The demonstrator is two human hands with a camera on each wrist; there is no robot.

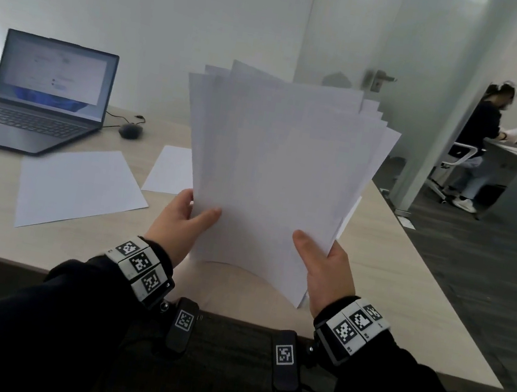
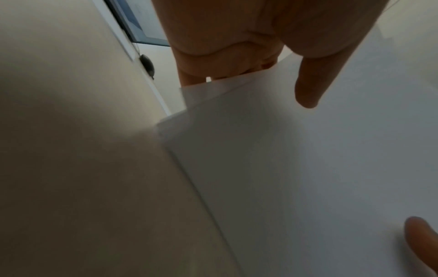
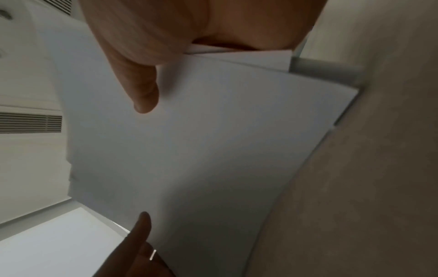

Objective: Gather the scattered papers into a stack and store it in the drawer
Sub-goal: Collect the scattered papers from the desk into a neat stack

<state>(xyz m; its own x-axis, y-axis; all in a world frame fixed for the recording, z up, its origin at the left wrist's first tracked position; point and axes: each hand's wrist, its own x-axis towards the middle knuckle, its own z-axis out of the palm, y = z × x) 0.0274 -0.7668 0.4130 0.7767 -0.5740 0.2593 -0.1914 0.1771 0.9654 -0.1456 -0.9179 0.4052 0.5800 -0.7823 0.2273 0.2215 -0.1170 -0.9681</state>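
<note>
both hands were up in front of the chest holding a fanned bunch of white papers [image 1: 274, 171] above the near edge of the worktop [image 1: 384, 270]. the left hand [image 1: 177, 227] pinched the lower left edge, thumb on the front sheet and the other fingers [image 2: 189, 78] tucked behind the paper. the right hand [image 1: 326, 271] did the same on the lower right edge, thumb pressed flat on the front, rest of the fingers behind where i couldn't really see them. the sheets weren't squared up at all, the top corners splayed out like a hand of cards and the bottom edge bowed upward between the two hands.

two loose sheets lay flat on the worktop: a big one [image 1: 79, 187] left of the left hand, and another one [image 1: 169, 170] further back, partly hidden behind the held bunch. an open laptop [image 1: 39, 96] sat at the far left with a mouse [image 1: 130, 130] just beside it on the right. no drawer showed in any of the views.

the wrist cameras were mostly just paper and thumbs. the left wrist one showed the thumb lying on the sheet [image 2: 308, 168], the right wrist one showed the same on the other side [image 3: 189, 140].

off to the right, through a doorway, another person [image 1: 477, 139] sat at a desk.
</note>
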